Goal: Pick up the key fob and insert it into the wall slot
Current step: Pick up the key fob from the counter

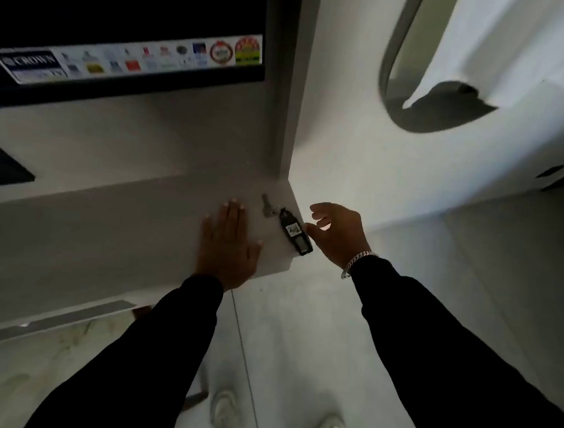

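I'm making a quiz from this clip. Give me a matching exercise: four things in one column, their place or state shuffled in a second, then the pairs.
Things:
1. left hand
2. right hand
3. key fob
4. sticker strip

Places or states:
A. lying at the shelf's right end, with a key
B. along the bottom of a dark screen
C. flat, palm down on the shelf
D. open, fingers curled, just right of the fob

Pairs: 1-C, 2-D, 3-A, 4-B

We cannot read the key fob's [295, 232] label beside our right hand [340, 234]; the television [121, 12] is cropped.
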{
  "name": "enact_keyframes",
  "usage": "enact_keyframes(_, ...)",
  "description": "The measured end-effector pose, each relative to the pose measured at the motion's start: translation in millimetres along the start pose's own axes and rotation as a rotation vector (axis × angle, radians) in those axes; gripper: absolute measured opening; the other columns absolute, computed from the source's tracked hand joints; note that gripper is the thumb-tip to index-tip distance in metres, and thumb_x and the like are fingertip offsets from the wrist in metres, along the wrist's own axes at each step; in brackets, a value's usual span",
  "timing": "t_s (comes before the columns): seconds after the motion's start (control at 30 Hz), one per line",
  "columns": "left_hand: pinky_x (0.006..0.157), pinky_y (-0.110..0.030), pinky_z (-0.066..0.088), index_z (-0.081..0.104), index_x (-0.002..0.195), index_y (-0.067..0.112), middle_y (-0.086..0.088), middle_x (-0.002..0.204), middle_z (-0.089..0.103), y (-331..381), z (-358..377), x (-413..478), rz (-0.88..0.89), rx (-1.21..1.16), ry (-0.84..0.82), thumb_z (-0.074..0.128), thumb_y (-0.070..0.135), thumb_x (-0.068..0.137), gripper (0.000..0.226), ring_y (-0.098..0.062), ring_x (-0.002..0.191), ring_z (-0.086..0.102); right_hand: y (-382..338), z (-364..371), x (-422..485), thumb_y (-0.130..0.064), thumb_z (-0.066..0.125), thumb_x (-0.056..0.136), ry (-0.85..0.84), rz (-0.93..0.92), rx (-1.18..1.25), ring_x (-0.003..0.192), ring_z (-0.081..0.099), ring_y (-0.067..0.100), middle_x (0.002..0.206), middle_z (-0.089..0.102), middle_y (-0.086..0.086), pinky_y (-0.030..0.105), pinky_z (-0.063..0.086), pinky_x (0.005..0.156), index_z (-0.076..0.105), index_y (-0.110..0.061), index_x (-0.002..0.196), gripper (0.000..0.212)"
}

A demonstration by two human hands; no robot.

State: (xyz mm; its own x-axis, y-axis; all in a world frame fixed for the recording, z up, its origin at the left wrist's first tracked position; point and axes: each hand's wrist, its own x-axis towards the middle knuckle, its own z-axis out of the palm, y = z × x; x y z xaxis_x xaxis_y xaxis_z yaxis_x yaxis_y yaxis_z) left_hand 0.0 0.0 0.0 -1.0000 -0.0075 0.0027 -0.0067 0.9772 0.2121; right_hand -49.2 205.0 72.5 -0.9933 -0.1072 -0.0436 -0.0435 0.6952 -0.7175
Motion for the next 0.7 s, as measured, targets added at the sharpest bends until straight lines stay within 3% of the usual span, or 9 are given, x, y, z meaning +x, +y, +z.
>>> enact_keyframes(0.13,0.120,-0.062,0.019,0.027,0.151,0.002,-0.019,0.162,0.027,-5.2,2.6,16.6,0.001,0.053,0.039,0.034,0.057,0.092,0.081,-0.038,0.150,0.023,-0.3,21.8,11.3,-0.031,0.078,0.073,-0.008,0.105,-0.029,0.074,0.058,0.016,0.098,0.071,0.009,0.025,0.045,0.078,0.070,-0.010,0.105,0.039)
enact_keyframes(0.3,0.122,-0.062,0.015,0.025,0.151,0.002,-0.019,0.163,0.025,-7.4,7.6,20.1,0.030,0.047,0.050,0.033,0.059,0.091,0.083,-0.036,0.152,0.020,-3.7,35.0,19.3,-0.032,0.075,0.071,-0.026,0.152,-0.126,0.087,0.062,0.032,0.090,0.070,0.018,0.036,0.050,0.077,0.069,-0.001,0.082,0.033)
enact_keyframes(0.37,0.122,-0.062,0.014,0.023,0.152,0.002,-0.019,0.163,0.024,-6.2,6.2,19.7,0.030,0.044,0.035,0.032,0.059,0.091,0.084,-0.036,0.152,0.018,-5.9,36.0,23.4,-0.029,0.072,0.072,-0.060,0.179,-0.179,0.085,0.060,0.032,0.078,0.066,0.012,0.027,0.040,0.061,0.057,-0.009,0.062,0.027)
enact_keyframes(0.47,0.122,-0.062,0.012,0.021,0.152,0.002,-0.019,0.163,0.022,-4.9,5.0,21.3,0.030,0.043,0.023,0.032,0.059,0.091,0.084,-0.036,0.153,0.016,-6.2,30.1,26.7,-0.025,0.069,0.070,-0.067,0.244,-0.207,0.065,0.045,0.031,0.051,0.040,0.004,0.023,0.022,0.047,0.039,-0.011,0.044,0.042)
enact_keyframes(0.53,0.122,-0.063,0.012,0.021,0.152,0.002,-0.019,0.163,0.022,-5.6,5.5,21.0,0.029,0.039,0.013,0.033,0.058,0.091,0.084,-0.036,0.153,0.016,-2.8,22.5,27.7,-0.025,0.071,0.069,-0.085,0.317,-0.155,0.062,0.039,0.025,0.051,0.038,0.006,0.026,0.028,0.051,0.051,-0.008,0.044,0.036)
enact_keyframes(0.6,0.122,-0.063,0.012,0.022,0.152,0.001,-0.020,0.163,0.022,-5.2,4.6,21.2,0.034,0.039,0.000,0.033,0.057,0.092,0.083,-0.036,0.153,0.016,3.0,14.0,23.9,-0.025,0.076,0.068,-0.086,0.421,0.024,0.059,0.043,0.020,0.059,0.050,0.008,0.025,0.038,0.061,0.070,-0.005,0.060,0.022)
enact_keyframes(0.7,0.121,-0.065,0.014,0.024,0.151,0.000,-0.021,0.163,0.023,-5.3,2.6,20.4,0.086,0.050,-0.021,0.032,0.054,0.093,0.079,-0.036,0.152,0.018,9.4,-0.7,8.4,-0.018,0.080,0.065,-0.027,0.544,0.319,0.048,0.046,0.015,0.055,0.057,0.006,0.022,0.042,0.054,0.072,-0.009,0.063,0.012)
